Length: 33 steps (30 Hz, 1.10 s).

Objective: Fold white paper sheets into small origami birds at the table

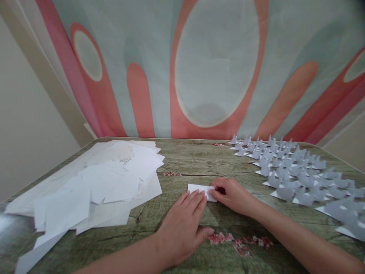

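Observation:
A small folded sheet of white paper [196, 187] lies flat on the wood-patterned table, between my two hands. My left hand [185, 222] rests on it palm down, its outstretched fingers pressing the near edge and the thumb spread away to the right. At the paper's right end my right hand [230, 193] pinches the edge between thumb and curled fingers. Fingertips of both hands cover parts of the paper's near and right edges.
A wide, loose heap of white paper sheets [111, 182] covers the table's left side. Several rows of folded white paper figures [288, 188] stand on the right. Printed pink flowers [221, 238] mark the tabletop [194, 158]. A patterned curtain [159, 76] hangs behind.

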Available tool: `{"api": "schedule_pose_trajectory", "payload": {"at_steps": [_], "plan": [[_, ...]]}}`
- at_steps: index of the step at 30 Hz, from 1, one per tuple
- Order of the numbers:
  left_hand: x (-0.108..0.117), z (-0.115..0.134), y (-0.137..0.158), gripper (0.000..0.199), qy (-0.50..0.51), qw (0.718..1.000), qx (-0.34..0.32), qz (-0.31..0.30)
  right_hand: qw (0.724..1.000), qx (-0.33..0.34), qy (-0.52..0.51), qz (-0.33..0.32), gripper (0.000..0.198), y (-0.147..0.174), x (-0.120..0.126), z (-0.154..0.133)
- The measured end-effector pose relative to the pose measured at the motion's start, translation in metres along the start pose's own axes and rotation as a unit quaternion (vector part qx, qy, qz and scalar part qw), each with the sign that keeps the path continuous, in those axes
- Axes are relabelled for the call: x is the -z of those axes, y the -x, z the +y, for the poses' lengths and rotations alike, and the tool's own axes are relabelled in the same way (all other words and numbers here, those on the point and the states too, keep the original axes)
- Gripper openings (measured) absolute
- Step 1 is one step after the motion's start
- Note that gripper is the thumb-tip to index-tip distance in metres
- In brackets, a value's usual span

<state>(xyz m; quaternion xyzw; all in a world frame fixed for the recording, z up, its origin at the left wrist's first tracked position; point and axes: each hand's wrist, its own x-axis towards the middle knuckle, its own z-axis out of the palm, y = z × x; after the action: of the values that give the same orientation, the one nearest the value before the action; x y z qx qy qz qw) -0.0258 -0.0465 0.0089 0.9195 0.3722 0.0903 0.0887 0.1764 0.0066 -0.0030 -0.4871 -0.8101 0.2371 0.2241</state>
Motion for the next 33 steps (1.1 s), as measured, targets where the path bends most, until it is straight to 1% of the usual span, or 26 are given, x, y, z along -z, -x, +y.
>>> {"api": "schedule_pose_trajectory", "payload": {"at_steps": [4, 7, 9, 11, 13, 16, 23, 33], "plan": [[0.0004, -0.0019, 0.0002, 0.061, 0.01, 1.0, -0.006, 0.001, 1.0, -0.014, -0.004, 0.018, 0.015, -0.0004, -0.0022, 0.0046], [0.0008, -0.0034, 0.0004, 0.061, 0.018, 1.0, -0.011, 0.0, 0.998, -0.046, -0.033, 0.014, 0.006, -0.0002, -0.0039, 0.0063], [0.001, -0.0042, 0.0003, 0.061, 0.022, 1.0, -0.011, -0.004, 0.997, -0.06, -0.046, 0.011, 0.011, 0.0, -0.0047, 0.0063], [0.0012, -0.0044, 0.0002, 0.061, 0.023, 1.0, -0.01, -0.005, 0.998, -0.048, -0.042, 0.021, 0.018, 0.0005, -0.0053, 0.0057], [0.0014, -0.0042, 0.0002, 0.061, 0.022, 1.0, -0.01, -0.002, 0.999, -0.021, -0.034, 0.034, 0.017, 0.0012, -0.0059, 0.005], [0.0016, -0.0041, 0.0001, 0.06, 0.023, 1.0, -0.012, 0.002, 0.999, 0.006, -0.037, 0.035, 0.015, 0.0025, -0.0064, 0.0043], [0.0025, -0.0045, 0.0005, 0.062, 0.038, 0.999, -0.009, -0.014, 0.999, 0.0, -0.045, 0.019, 0.014, 0.003, -0.0053, 0.0027], [0.0027, -0.0079, -0.0016, 0.058, 0.042, 0.999, -0.012, -0.001, 0.999, 0.004, -0.046, 0.021, 0.014, 0.0028, -0.0069, 0.0038]]}}
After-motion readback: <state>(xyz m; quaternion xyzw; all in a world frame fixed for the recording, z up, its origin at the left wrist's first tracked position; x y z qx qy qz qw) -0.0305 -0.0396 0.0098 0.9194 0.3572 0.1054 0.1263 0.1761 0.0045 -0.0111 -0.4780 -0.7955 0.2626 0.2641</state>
